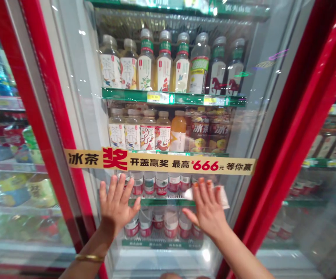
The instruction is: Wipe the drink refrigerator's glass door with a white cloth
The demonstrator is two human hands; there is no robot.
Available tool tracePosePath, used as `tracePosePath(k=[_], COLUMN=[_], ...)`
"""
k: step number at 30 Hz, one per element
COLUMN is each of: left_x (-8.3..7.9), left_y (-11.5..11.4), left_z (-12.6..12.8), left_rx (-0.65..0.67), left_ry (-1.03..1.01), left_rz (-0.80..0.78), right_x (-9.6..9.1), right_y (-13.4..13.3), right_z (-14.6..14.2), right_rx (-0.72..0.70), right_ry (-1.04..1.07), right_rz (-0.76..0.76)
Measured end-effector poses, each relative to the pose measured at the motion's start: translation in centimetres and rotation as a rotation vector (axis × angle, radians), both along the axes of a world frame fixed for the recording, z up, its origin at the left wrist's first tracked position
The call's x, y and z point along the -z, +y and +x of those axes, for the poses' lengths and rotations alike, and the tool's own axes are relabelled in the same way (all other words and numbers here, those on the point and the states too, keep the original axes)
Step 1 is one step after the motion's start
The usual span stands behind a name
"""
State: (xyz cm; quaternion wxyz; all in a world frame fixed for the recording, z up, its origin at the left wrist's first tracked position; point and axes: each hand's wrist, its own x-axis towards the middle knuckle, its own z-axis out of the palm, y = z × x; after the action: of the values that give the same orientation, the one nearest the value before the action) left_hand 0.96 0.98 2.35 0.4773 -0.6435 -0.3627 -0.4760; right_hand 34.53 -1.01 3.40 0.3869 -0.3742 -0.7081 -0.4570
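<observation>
My left hand (117,203) lies flat with fingers spread against the glass door (243,128) of a red-framed drinks fridge, low on the pane. A gold bangle (89,257) circles that wrist. My right hand (207,207) also presses flat on the glass, fingers stretched out, with a white cloth or tissue (222,195) trapped under its fingers against the pane. Both hands sit just below a yellow promotional strip (159,162) with red and black print stuck across the door.
Behind the glass, shelves hold rows of tea bottles (162,64), an orange juice bottle (178,131) and small red-labelled bottles (156,223). Red door frames (296,116) stand on both sides. Neighbouring fridge doors (11,155) hold more drinks.
</observation>
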Motion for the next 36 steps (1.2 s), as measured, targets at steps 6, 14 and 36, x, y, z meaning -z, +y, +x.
tracePosePath(k=[6, 14, 36], left_x=[-0.1, 0.2, 12.3], left_y=[0.1, 0.0, 0.1], left_z=[-0.1, 0.1, -2.0], left_rx=[-0.006, 0.026, 0.104], left_ry=[0.017, -0.012, -0.437], left_rz=[0.034, 0.006, -0.123], right_x=[-5.3, -1.6, -7.0], right_y=[1.2, -0.3, 2.5], right_z=[-0.3, 0.8, -18.2], right_rx=[0.028, 0.026, -0.404], right_ry=[0.324, 0.019, -0.684], right_rz=[0.028, -0.002, -0.143])
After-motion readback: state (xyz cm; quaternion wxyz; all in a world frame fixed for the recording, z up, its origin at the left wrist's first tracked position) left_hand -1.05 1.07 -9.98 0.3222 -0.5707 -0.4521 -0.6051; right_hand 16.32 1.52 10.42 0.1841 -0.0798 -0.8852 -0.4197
